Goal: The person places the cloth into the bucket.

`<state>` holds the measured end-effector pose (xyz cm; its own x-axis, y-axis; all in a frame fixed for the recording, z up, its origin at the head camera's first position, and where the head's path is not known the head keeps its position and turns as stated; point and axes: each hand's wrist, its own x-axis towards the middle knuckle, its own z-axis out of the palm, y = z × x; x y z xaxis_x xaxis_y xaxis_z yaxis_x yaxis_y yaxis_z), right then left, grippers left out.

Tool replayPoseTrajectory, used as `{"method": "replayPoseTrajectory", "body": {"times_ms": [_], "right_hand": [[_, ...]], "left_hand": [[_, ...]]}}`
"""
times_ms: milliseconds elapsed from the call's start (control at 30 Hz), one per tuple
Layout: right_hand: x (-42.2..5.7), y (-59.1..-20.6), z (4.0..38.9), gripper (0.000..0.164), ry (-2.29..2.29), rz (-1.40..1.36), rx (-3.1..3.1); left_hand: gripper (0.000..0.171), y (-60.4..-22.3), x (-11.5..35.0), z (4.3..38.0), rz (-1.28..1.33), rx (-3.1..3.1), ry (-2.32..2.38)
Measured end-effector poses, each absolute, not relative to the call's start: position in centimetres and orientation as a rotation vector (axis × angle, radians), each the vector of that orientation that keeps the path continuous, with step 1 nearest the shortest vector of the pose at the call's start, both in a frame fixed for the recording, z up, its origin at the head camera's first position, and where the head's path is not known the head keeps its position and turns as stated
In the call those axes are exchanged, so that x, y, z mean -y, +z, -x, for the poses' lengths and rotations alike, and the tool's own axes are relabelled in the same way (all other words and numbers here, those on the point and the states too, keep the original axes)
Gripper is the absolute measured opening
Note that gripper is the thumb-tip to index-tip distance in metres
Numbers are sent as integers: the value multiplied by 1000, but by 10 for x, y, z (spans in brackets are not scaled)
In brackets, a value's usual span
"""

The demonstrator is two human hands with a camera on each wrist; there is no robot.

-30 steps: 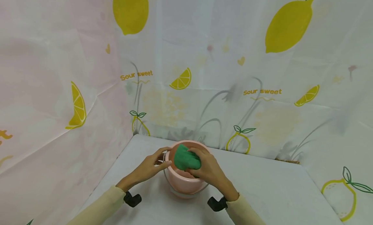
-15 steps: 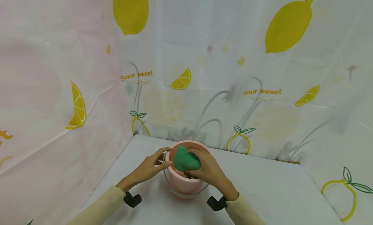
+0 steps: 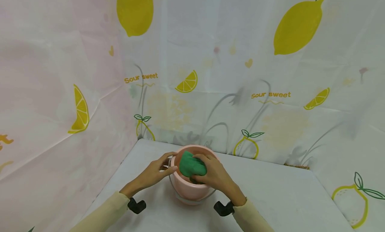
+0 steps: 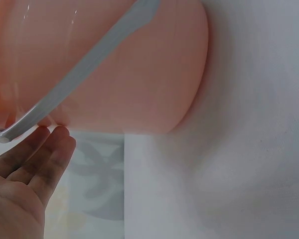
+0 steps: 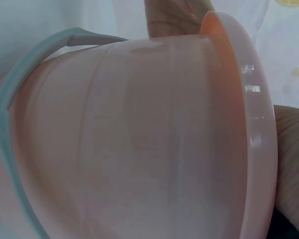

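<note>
A pink bucket [image 3: 192,192] with a grey handle [image 4: 84,74] stands upright on the white table. My right hand [image 3: 215,171] reaches over its right rim and grips a soft, lumpy green thing [image 3: 191,164] at the bucket's mouth; its exact kind cannot be told. Something dark shows just beneath the green thing, partly hidden by my fingers. At the left side, my left hand [image 3: 157,170] touches the bucket near the rim. The left wrist view shows its fingers [image 4: 52,159] nearly straight, tips against the wall. The bucket's wall hides the green thing in both wrist views.
The white tabletop [image 3: 270,192] extends to both sides of the bucket. Behind and to the left hang pale cloth walls [image 3: 192,118] printed with lemons. A black wrist mount [image 3: 136,206] sits on the left sleeve cuff, and another black mount [image 3: 224,209] on the right.
The green thing has sunk slightly lower in the bucket's mouth, and its upper part looks flatter. Both hands have stayed almost in place.
</note>
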<state>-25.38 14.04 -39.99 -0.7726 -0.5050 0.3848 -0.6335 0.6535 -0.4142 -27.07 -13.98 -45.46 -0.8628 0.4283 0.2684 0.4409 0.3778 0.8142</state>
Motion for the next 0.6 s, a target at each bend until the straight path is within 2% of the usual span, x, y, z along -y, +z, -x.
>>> {"method": "replayPoseTrajectory", "body": {"times_ms": [233,600], "right_hand": [[-141,-401,254,63,781,-941,2648],[-148,-399,253,39,979,-1027,2542]], "left_hand": [[53,-455,140,272,831,2596,-1528],[56,-449,144,273,851,2616,-1437]]}}
